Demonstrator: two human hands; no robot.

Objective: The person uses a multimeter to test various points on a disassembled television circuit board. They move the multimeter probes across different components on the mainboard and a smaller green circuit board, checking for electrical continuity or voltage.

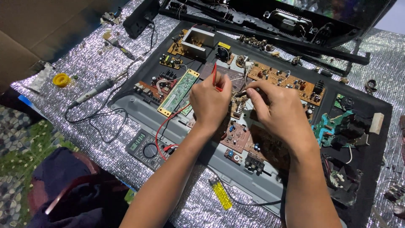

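1. Head view: left hand [209, 102] closed around a red probe [214, 76], held near upright, tip end hidden under the fingers, over the centre of the board cluster.
2. Right hand [276, 110] pinched shut on a black probe [242, 93]; its tip points toward 9 o'clock, just beside the left hand.
3. Both probes sit over a small brown circuit board [238, 105] between the two hands; exact contact point can't be told.
4. Red lead [160, 126] runs from the left hand toward 7 o'clock to a grey multimeter [145, 147] at the panel edge.
5. Green narrow board [179, 92] lies at 9 o'clock of the left hand; long orange-brown board [287, 80] at 12 o'clock of the right hand.
6. All boards rest on a dark flat panel chassis [375, 160] on the silver foil-covered table [84, 59].
7. Soldering iron [95, 90] at 9 o'clock, well apart; yellow solder reel [61, 80] further out, same direction.
8. Yellow translucent tool [221, 195] at 6 o'clock, on the foil near the panel edge.
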